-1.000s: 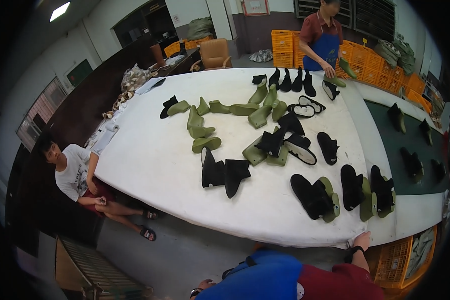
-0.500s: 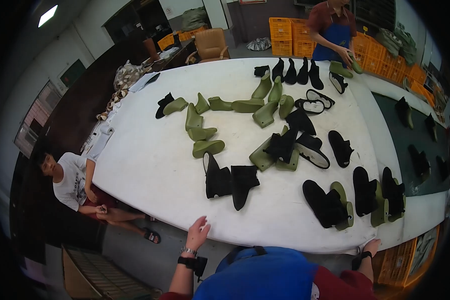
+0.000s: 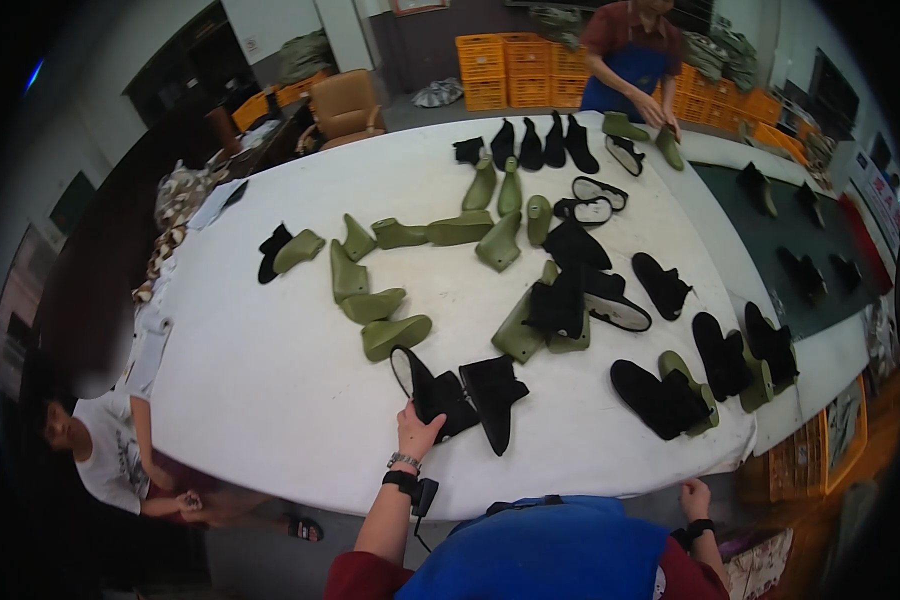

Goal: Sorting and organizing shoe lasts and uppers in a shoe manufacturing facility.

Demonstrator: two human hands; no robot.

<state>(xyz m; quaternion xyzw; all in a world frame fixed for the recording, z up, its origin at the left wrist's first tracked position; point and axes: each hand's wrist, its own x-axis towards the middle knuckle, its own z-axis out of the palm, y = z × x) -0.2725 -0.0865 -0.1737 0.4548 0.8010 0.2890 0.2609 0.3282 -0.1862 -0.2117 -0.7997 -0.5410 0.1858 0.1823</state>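
Note:
My left hand (image 3: 419, 430) is on a black ankle boot (image 3: 440, 396) at the near side of the table, its fingers and thumb closing on the edge of the boot. That boot lies on its side with the pale sole toward the left. Just right of it lies another black boot (image 3: 494, 400), toe toward me. Past the table's near edge my right hand (image 3: 696, 500) hangs with curled fingers and nothing visible in it. Several green shoe lasts (image 3: 395, 338) lie beyond the left hand, in a rough line bending to the right.
The white-covered table (image 3: 260, 370) also bears black boots paired with green lasts (image 3: 665, 398) at the right. A co-worker (image 3: 635, 60) handles a last at the far side. Someone sits at the left (image 3: 115, 450). Orange crates (image 3: 815, 440) stand by the near right corner.
My left hand has moved forward onto the black boot, which has shifted slightly. My right hand has come off the table edge. The view has turned somewhat to the right.

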